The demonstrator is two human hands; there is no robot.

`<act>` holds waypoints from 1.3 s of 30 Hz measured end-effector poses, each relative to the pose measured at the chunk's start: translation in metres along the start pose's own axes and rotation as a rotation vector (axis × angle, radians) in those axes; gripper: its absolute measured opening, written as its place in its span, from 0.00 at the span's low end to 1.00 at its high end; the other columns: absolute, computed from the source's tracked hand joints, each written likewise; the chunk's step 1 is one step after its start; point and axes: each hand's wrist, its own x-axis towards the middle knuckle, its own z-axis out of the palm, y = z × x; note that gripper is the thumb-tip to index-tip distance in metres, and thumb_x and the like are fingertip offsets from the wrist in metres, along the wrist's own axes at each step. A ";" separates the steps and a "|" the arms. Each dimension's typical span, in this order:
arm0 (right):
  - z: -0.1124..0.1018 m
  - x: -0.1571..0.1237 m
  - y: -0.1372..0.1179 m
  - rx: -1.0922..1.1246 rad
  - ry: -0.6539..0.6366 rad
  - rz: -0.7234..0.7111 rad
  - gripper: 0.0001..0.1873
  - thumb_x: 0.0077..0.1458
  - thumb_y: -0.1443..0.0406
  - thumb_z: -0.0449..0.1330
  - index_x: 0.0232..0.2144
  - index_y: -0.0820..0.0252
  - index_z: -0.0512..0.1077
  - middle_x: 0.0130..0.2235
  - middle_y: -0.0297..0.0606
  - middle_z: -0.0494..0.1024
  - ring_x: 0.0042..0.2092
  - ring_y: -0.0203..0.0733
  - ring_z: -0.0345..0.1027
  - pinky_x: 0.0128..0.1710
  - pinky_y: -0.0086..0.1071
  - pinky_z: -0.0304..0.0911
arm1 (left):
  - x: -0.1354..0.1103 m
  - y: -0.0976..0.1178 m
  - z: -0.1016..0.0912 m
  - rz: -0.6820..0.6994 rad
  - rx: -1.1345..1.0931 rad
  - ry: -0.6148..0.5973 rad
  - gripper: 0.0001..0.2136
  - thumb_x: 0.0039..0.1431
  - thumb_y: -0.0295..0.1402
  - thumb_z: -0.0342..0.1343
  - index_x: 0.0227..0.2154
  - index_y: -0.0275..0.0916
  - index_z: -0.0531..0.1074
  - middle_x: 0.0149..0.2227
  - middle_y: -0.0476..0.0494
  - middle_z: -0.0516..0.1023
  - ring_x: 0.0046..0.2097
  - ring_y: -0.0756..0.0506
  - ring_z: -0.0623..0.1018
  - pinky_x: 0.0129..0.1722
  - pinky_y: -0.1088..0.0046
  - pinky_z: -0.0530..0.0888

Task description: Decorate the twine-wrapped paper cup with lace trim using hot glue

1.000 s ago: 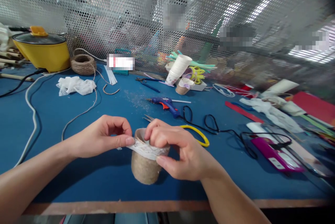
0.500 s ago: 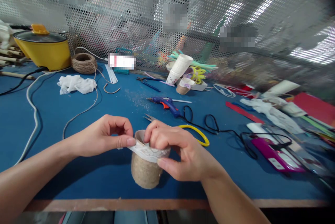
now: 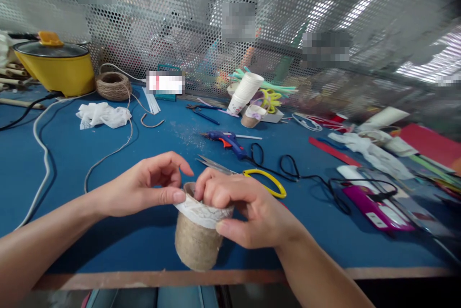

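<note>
A cup wrapped in brown twine [image 3: 199,245] is held tilted near the table's front edge. White lace trim [image 3: 201,213] runs around its upper part, just under the rim. My right hand [image 3: 245,207] grips the cup, its fingers inside the mouth and its thumb outside on the lace. At the cup's left side, my left hand [image 3: 154,185] presses its thumb on the lace. Its index finger is lifted away from the thumb, and the other fingers are curled loosely. Just behind my right hand lie scissors with yellow handles [image 3: 268,180], partly hidden.
A blue glue gun [image 3: 226,142] with a black cord lies beyond the scissors. At the left are a twine ball [image 3: 113,86], crumpled white lace [image 3: 103,115] and a yellow electric pot [image 3: 59,70]. Stacked paper cups [image 3: 247,92] stand at the back. A purple device [image 3: 376,207] is at the right.
My left index finger has lifted away from the lace and thumb. The cup has tilted, its base moving slightly toward me and to the left. My right hand keeps its grip.
</note>
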 end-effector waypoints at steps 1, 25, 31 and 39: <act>0.000 0.000 0.000 0.027 -0.004 0.015 0.09 0.44 0.75 0.59 0.22 0.59 0.63 0.26 0.32 0.65 0.38 0.38 0.64 0.38 0.34 0.62 | 0.000 0.001 0.001 -0.020 0.006 -0.030 0.10 0.54 0.34 0.59 0.37 0.36 0.68 0.25 0.53 0.65 0.27 0.53 0.63 0.27 0.79 0.63; 0.004 0.001 0.001 -0.311 0.065 0.293 0.05 0.51 0.65 0.59 0.27 0.60 0.67 0.34 0.38 0.70 0.39 0.40 0.64 0.40 0.36 0.61 | 0.000 -0.001 0.007 -0.075 0.338 0.070 0.10 0.57 0.36 0.54 0.26 0.35 0.67 0.23 0.54 0.65 0.24 0.54 0.60 0.23 0.78 0.60; 0.009 0.003 -0.001 -0.361 0.071 0.355 0.04 0.48 0.70 0.59 0.25 0.60 0.66 0.32 0.36 0.70 0.36 0.37 0.64 0.38 0.34 0.62 | -0.001 0.000 0.011 -0.057 0.411 0.116 0.08 0.56 0.37 0.55 0.31 0.36 0.70 0.26 0.51 0.70 0.28 0.51 0.66 0.27 0.76 0.65; 0.006 0.003 -0.003 -0.341 0.102 0.397 0.02 0.49 0.69 0.57 0.26 0.61 0.66 0.34 0.38 0.71 0.36 0.37 0.64 0.38 0.34 0.62 | 0.002 0.003 0.008 -0.101 0.241 0.222 0.12 0.46 0.36 0.62 0.28 0.36 0.65 0.20 0.56 0.65 0.23 0.54 0.63 0.23 0.79 0.63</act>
